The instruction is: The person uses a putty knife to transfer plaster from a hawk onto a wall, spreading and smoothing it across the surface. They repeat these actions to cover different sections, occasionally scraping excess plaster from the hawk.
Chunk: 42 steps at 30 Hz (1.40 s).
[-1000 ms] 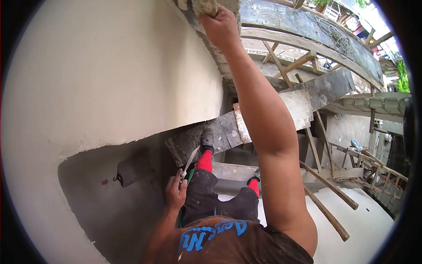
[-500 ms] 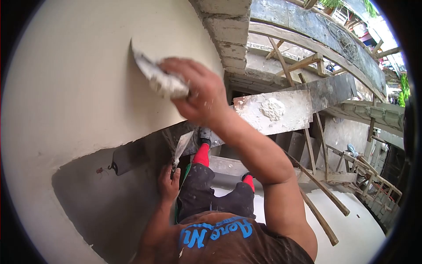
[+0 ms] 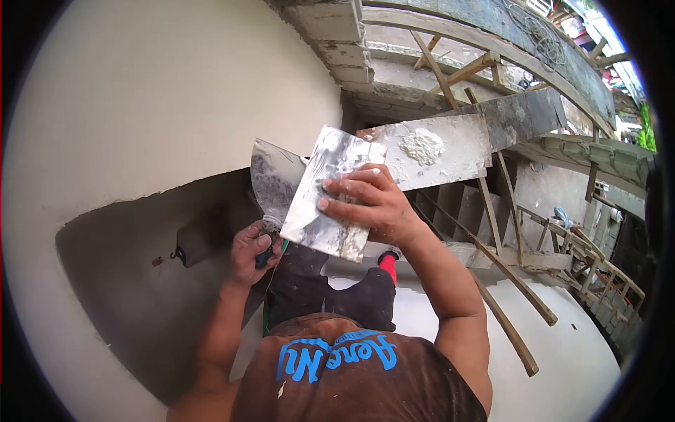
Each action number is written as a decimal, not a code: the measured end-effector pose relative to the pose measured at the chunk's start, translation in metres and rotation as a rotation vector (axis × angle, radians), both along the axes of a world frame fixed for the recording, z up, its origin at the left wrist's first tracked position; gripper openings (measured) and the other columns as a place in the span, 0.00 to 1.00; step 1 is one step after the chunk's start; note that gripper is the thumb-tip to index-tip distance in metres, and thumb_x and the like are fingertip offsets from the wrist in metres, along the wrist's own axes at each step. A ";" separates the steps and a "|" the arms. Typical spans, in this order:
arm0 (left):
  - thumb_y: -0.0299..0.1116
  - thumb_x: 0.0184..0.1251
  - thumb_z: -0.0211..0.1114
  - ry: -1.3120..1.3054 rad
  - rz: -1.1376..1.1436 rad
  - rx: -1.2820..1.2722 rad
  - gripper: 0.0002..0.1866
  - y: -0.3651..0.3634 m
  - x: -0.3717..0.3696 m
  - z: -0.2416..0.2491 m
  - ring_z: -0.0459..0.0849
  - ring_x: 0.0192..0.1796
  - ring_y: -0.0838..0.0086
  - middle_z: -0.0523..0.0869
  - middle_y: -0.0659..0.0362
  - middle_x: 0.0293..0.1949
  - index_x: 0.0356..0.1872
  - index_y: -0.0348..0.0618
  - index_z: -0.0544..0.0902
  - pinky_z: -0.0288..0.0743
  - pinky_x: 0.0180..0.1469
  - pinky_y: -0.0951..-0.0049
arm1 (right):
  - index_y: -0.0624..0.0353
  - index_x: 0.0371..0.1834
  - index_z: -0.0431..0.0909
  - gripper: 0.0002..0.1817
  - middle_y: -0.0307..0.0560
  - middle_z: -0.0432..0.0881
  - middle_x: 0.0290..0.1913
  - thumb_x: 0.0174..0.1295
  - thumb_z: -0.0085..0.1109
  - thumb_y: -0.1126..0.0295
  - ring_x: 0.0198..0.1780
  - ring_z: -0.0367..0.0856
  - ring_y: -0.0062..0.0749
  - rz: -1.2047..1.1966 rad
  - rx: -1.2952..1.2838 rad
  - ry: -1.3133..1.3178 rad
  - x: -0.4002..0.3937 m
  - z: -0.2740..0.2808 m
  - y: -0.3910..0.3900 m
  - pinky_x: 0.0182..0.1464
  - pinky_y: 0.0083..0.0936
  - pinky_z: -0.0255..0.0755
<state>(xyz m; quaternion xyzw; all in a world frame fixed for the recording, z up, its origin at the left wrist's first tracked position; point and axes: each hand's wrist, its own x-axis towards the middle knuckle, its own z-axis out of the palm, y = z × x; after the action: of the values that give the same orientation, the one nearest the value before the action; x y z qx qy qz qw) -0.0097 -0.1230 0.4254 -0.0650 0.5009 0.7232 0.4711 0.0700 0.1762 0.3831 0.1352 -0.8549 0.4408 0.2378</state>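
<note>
The pale wall point(image 3: 176, 105) spans the left side; wooden struts point(image 3: 520, 292) stand opposite. The white-smeared board point(image 3: 464, 155) overlaps the dark plank point(image 3: 524, 116), presenting the paste mound point(image 3: 422, 145) near the hands. The right hand point(image 3: 380, 204) spreads its fingers over the flat plate point(image 3: 323, 158), likely for steadiness. The left hand point(image 3: 249, 253) closes its fingers on the broad knife point(image 3: 271, 172), blade forward; plate-to-blade contact is unclear.

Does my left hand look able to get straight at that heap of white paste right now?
Probably not: the left hand holds a broad-bladed scraper, and the right hand, with its rectangular plate, sits between it and the white paste.
</note>
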 end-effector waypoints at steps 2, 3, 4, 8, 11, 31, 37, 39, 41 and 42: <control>0.34 0.71 0.65 0.036 -0.005 0.012 0.14 0.004 0.004 0.006 0.77 0.28 0.77 0.83 0.56 0.33 0.51 0.38 0.78 0.72 0.29 0.80 | 0.47 0.57 0.83 0.27 0.38 0.84 0.56 0.49 0.71 0.67 0.51 0.80 0.36 -0.167 -0.033 -0.005 0.009 -0.007 0.016 0.56 0.33 0.72; 0.34 0.70 0.65 0.067 0.004 0.018 0.15 0.006 0.005 0.010 0.77 0.29 0.77 0.82 0.56 0.33 0.51 0.37 0.78 0.72 0.29 0.80 | 0.50 0.56 0.83 0.26 0.41 0.85 0.54 0.49 0.71 0.69 0.50 0.81 0.39 -0.261 -0.088 -0.028 0.014 -0.010 0.021 0.56 0.33 0.73; 0.34 0.71 0.65 0.140 0.001 0.027 0.13 0.009 0.006 0.016 0.77 0.29 0.77 0.82 0.57 0.33 0.50 0.38 0.79 0.72 0.32 0.81 | 0.54 0.54 0.83 0.23 0.42 0.86 0.51 0.51 0.69 0.73 0.48 0.82 0.38 -0.309 -0.263 -0.083 0.022 -0.022 0.024 0.54 0.34 0.75; 0.27 0.68 0.66 0.951 -0.099 -0.394 0.13 0.018 0.012 0.022 0.78 0.35 0.74 0.82 0.59 0.36 0.52 0.37 0.83 0.73 0.40 0.73 | 0.66 0.47 0.79 0.13 0.45 0.85 0.40 0.58 0.55 0.80 0.40 0.85 0.29 -0.315 -1.591 -0.456 0.042 -0.055 -0.005 0.46 0.28 0.81; 0.23 0.61 0.69 1.515 -0.269 -0.477 0.23 0.031 0.006 0.024 0.79 0.38 0.70 0.82 0.58 0.39 0.60 0.39 0.82 0.74 0.40 0.70 | 0.65 0.46 0.77 0.13 0.43 0.83 0.36 0.56 0.58 0.79 0.35 0.84 0.31 -0.303 -2.009 -0.530 0.032 -0.039 -0.036 0.43 0.30 0.81; 0.27 0.68 0.65 1.356 -0.246 -0.911 0.24 -0.079 0.037 0.006 0.85 0.43 0.61 0.85 0.52 0.42 0.66 0.41 0.78 0.79 0.45 0.64 | 0.56 0.47 0.82 0.15 0.52 0.82 0.26 0.57 0.54 0.70 0.29 0.79 0.45 -0.358 -0.646 0.082 -0.296 0.136 0.030 0.36 0.37 0.74; 0.27 0.69 0.65 1.337 -0.162 -0.928 0.25 -0.084 0.036 0.002 0.84 0.41 0.62 0.84 0.52 0.41 0.67 0.42 0.77 0.78 0.43 0.64 | 0.51 0.51 0.83 0.19 0.52 0.85 0.36 0.56 0.55 0.70 0.37 0.83 0.51 -0.360 -0.532 0.000 -0.274 0.150 0.011 0.41 0.39 0.76; 0.27 0.71 0.63 1.284 -0.178 -0.931 0.23 -0.080 0.034 0.008 0.85 0.46 0.58 0.84 0.48 0.45 0.66 0.38 0.77 0.77 0.50 0.64 | 0.55 0.52 0.83 0.19 0.51 0.85 0.34 0.56 0.55 0.72 0.33 0.82 0.43 -0.353 -0.504 0.088 -0.258 0.147 -0.007 0.39 0.35 0.76; 0.27 0.70 0.64 1.346 -0.171 -0.910 0.23 -0.078 0.032 0.005 0.84 0.43 0.59 0.84 0.50 0.42 0.66 0.39 0.77 0.77 0.47 0.63 | 0.57 0.54 0.82 0.21 0.56 0.86 0.41 0.55 0.56 0.76 0.37 0.86 0.45 -0.322 -0.484 0.244 -0.234 0.151 -0.031 0.43 0.33 0.78; 0.27 0.70 0.64 1.410 -0.165 -0.889 0.24 -0.076 0.031 0.005 0.83 0.40 0.59 0.83 0.51 0.40 0.67 0.41 0.77 0.78 0.43 0.63 | 0.56 0.55 0.82 0.23 0.56 0.85 0.47 0.55 0.56 0.78 0.42 0.87 0.47 -0.265 -0.491 0.236 -0.224 0.148 -0.041 0.45 0.33 0.79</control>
<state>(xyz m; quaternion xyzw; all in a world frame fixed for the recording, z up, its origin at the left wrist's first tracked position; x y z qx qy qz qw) 0.0218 -0.1995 0.4307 0.2597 0.9198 0.2927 0.0296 -0.1539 0.1348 0.5316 0.0111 -0.6996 0.5805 0.4165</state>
